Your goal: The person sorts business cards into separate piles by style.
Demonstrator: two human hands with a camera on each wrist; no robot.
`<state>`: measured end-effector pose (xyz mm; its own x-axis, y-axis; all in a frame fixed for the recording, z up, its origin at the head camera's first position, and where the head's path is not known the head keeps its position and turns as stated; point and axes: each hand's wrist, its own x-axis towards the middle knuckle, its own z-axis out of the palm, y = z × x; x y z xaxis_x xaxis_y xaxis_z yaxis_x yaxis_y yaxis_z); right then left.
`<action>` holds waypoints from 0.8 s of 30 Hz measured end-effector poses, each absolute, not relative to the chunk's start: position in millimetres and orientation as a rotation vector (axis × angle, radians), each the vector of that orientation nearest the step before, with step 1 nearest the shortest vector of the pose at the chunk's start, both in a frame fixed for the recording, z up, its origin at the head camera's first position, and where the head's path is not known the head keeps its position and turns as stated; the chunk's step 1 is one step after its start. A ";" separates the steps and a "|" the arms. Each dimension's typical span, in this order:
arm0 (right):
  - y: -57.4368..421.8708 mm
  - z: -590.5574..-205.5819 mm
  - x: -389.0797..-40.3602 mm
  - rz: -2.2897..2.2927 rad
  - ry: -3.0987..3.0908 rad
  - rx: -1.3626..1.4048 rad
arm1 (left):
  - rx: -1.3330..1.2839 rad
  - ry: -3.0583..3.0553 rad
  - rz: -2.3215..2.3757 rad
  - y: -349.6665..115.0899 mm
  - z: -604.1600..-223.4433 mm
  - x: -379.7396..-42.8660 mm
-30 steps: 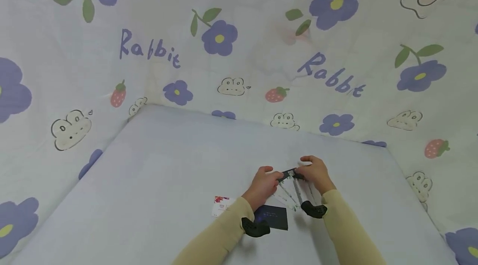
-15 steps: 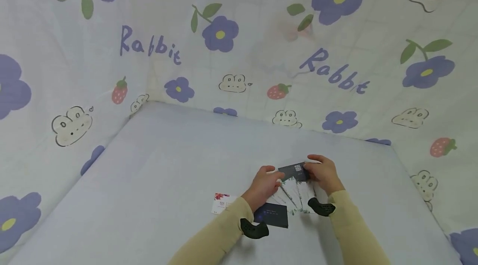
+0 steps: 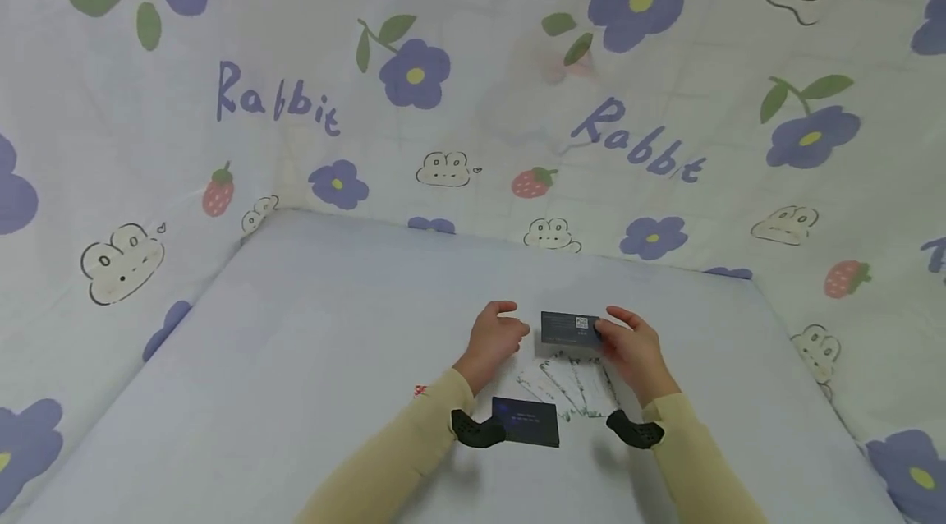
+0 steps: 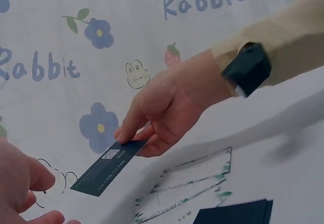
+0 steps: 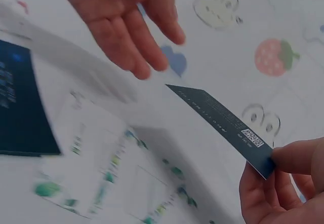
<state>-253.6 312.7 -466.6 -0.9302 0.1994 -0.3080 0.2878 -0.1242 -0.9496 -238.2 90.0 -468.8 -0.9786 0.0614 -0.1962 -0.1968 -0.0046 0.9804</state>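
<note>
Between thumb and fingers, my right hand (image 3: 634, 351) pinches one end of a dark business card (image 3: 562, 328) printed with a white QR code. The card is held above the table, tilted in the right wrist view. To its left, my left hand (image 3: 493, 343) holds nothing; its fingers (image 5: 147, 41) are loosely extended and apart from the card. Below the held card lie several white cards (image 3: 572, 388) with green leaf edging, fanned out and overlapping. Nearer the person sits a small stack of dark cards (image 3: 526, 423).
A white card with a red print (image 3: 420, 389) is mostly hidden behind the left forearm. The table (image 3: 332, 327) is covered in white. A curtain (image 3: 473, 113) with flowers and rabbits hangs behind and at the sides.
The right hand has drawn the dark card up from over the fanned white cards, bringing its face into view. My left hand has let go and shifted left, away from the cards.
</note>
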 end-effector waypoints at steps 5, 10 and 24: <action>293.3 -467.1 -224.4 -2.225 2.010 0.490 | -0.105 1.994 2.149 72.2 -475.0 -228.2; 278.2 -467.5 -199.2 -2.215 1.981 0.453 | -0.041 1.924 2.152 57.4 -482.7 -214.6; 259.3 -477.2 -167.1 -2.170 1.992 0.453 | 0.016 2.075 2.036 37.4 -487.5 -189.6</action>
<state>-167.1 259.3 -477.2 -0.9411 0.0853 -0.3272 0.3187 -0.0995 -0.9426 -189.6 37.4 -487.5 -0.9726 0.1705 -0.1579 -0.1546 0.0326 0.9874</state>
